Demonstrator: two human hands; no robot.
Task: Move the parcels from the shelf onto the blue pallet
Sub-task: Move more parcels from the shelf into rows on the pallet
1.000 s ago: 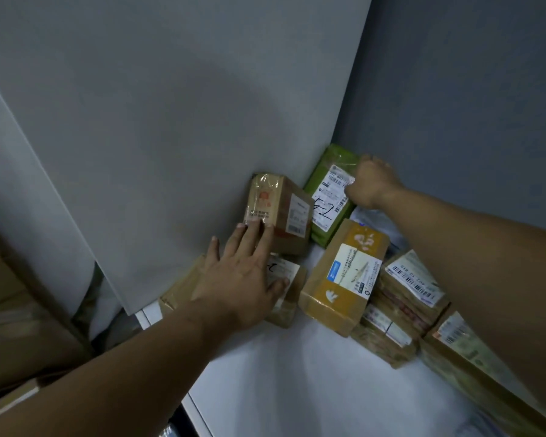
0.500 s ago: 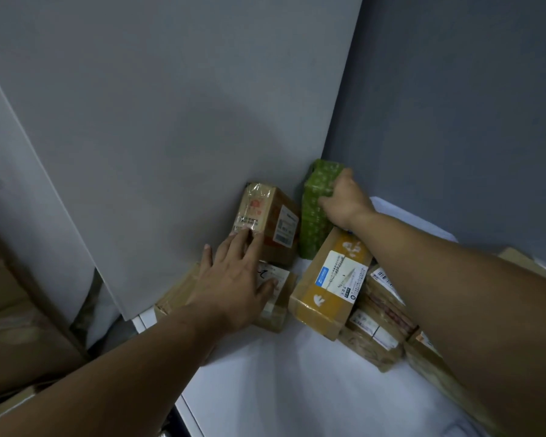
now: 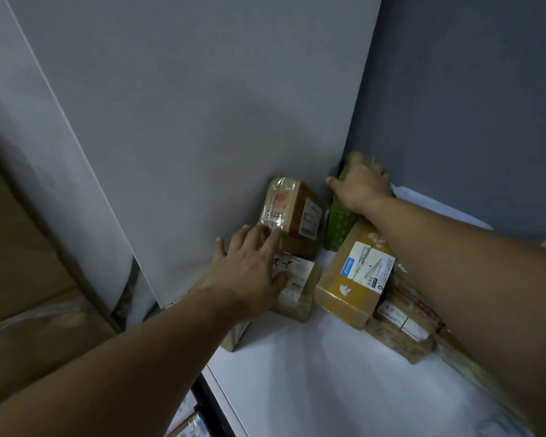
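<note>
Several parcels lie in the back corner of a white shelf [image 3: 312, 373]. My right hand [image 3: 361, 187] grips the top of an upright green parcel [image 3: 339, 223] standing in the corner. My left hand [image 3: 249, 272] lies flat, fingers spread, on a flat brown parcel with a white label [image 3: 300, 290]; its fingertips touch a small taped brown box [image 3: 292, 209] that leans on the side panel. A yellow-brown box with a blue-and-white label [image 3: 356, 279] lies between my arms. The blue pallet is out of view.
A grey side panel [image 3: 186, 137] stands left of the parcels and a dark blue-grey wall [image 3: 470, 105] behind them. More brown parcels [image 3: 404, 329] are stacked under my right forearm. Large cardboard boxes [image 3: 29, 294] sit at the far left, outside the shelf.
My right hand has turned the green parcel from label-up to upright on its edge and pushed it back into the corner. The left hand has stayed on the flat parcel.
</note>
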